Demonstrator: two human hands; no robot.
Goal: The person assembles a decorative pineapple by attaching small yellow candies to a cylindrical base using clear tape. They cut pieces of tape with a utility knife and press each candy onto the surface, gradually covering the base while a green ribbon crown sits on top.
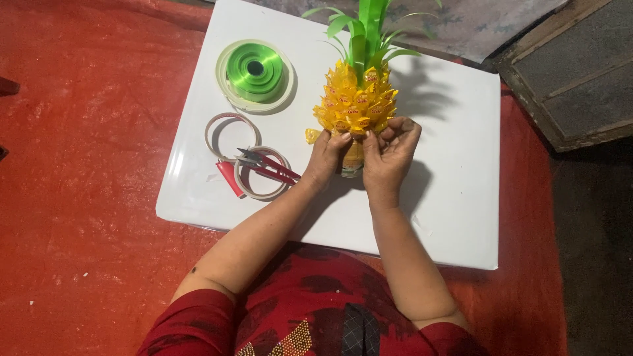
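Observation:
A pineapple-shaped craft (356, 99) stands on a white board (455, 198): a bottle covered with yellow wrapped candies, with green ribbon leaves (366, 29) on top. My left hand (326, 158) and my right hand (391, 153) both press at its lower edge, fingertips pinching a yellow candy against the bare part of the bottle (353, 161). One loose yellow candy (312, 136) sticks out beside my left thumb.
A green ribbon roll (254, 69) lies at the board's far left. Nearer are two clear tape rings (227, 132) and red thread snips (267, 166) with a red cap (229, 177). The board rests on a red mat (86, 184). A wooden frame (567, 86) stands at the right.

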